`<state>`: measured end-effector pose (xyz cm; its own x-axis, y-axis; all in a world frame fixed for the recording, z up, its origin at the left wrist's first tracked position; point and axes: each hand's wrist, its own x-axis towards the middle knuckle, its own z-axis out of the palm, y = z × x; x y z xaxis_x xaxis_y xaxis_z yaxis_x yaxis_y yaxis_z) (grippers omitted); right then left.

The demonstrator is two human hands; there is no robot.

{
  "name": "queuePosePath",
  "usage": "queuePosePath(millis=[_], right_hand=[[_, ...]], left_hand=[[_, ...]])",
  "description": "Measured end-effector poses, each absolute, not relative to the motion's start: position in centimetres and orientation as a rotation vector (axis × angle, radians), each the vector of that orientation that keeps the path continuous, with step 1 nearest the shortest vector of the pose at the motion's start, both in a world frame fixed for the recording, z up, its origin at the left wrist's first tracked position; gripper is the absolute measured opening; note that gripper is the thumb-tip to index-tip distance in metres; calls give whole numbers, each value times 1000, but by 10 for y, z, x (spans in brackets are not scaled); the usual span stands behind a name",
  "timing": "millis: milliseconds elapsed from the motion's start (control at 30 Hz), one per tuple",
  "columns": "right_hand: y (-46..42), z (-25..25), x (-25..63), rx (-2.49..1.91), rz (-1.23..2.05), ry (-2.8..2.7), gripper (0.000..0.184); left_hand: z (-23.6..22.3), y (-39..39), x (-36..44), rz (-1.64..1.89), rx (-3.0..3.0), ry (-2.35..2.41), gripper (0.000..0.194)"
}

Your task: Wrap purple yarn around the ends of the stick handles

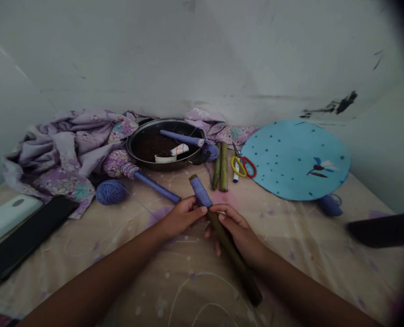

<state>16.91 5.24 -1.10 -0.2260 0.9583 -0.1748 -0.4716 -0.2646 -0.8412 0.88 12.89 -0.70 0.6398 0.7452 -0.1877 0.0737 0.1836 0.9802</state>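
Note:
A thick green-brown stick [232, 252] slants across the middle, its far end wound with purple yarn [201, 191]. My left hand [185, 215] grips it from the left, thumb at the lower edge of the winding. My right hand [237, 227] closes on the bare part just below, thumb and index finger near the last turns. From the purple yarn ball [111, 192] at the left, a thin strand runs toward my left hand. Beyond my left hand lies a stick fully wrapped in purple yarn [157, 186], with floral fabric bundled at its far end.
At the back stands a black pan [131, 156] holding dark material and another yarn-wrapped stick. Bare sticks [223, 168], scissors [243, 166] and a blue dotted disc [290, 159] lie right of it. Crumpled floral cloth [68, 150], white [9, 218] and black [27, 240] long objects occupy the left.

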Motion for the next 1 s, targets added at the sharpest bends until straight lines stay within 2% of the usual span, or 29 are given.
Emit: queuePosePath(millis=[133, 500, 733, 867, 1000], right_hand=[[49, -11, 164, -971, 1626, -885, 21], [49, -9, 163, -1071, 1677, -946, 34], [49, -14, 165, -936, 1657, -918, 29], [50, -17, 165, -931, 1538, -913, 33], [51, -15, 167, -962, 1579, -853, 33]], left_hand=[[-5, 128, 11, 564, 1320, 789, 35], [-12, 131, 8, 537, 1308, 759, 41], [-10, 132, 9, 515, 1334, 734, 41], [-7, 131, 10, 525, 1307, 734, 42], [-6, 129, 9, 551, 1295, 727, 44]])
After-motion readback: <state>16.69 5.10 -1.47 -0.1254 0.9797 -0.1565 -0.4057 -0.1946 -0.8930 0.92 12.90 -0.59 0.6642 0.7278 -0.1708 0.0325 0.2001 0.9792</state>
